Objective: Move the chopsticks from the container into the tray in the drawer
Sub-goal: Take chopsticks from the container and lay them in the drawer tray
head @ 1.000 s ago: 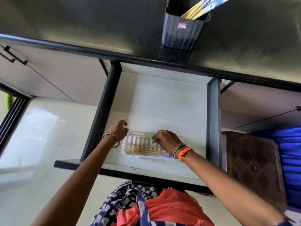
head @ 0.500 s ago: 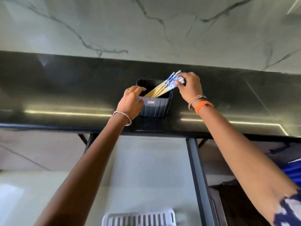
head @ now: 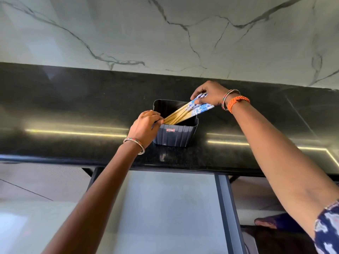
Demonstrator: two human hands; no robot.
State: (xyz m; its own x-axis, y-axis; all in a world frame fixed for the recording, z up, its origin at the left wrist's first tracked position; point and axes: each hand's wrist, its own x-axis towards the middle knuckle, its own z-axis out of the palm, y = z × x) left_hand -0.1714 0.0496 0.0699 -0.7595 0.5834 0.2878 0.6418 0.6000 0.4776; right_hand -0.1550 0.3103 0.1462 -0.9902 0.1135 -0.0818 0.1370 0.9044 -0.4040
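Dark ribbed container point(head: 176, 133) upright on the black polished countertop point(head: 73, 110), near its front edge, a small red-and-white label on the near wall. Inside, a bundle of chopsticks point(head: 185, 112) — pale bamboo at the lower ends, blue-and-white patterned at the upper — leaning up and to the right, the lower tips down against the container's left side, the patterned ends sticking out over the right rear rim. Right hand point(head: 211, 96) closed around those patterned ends, thumb underneath and fingers over the top, the bundle fanned slightly in the grip. Left hand point(head: 145, 125) curled over the container's near-left corner, fingers pinched narrow at the rim right where the bamboo tips sit — whether gripping the rim alone or touching the sticks too, cannot tell. Beaded bangle on the left wrist; a similar bangle plus an orange braided band point(head: 237, 102) on the right. White marble-veined wall point(head: 165, 33) behind the counter. Below the counter's edge, the open drawer point(head: 165, 208) with a pale floor and dark side rails, pulled out between the two forearms; the tray out of view. Patterned navy sleeve point(head: 328, 230) at the lower right edge.
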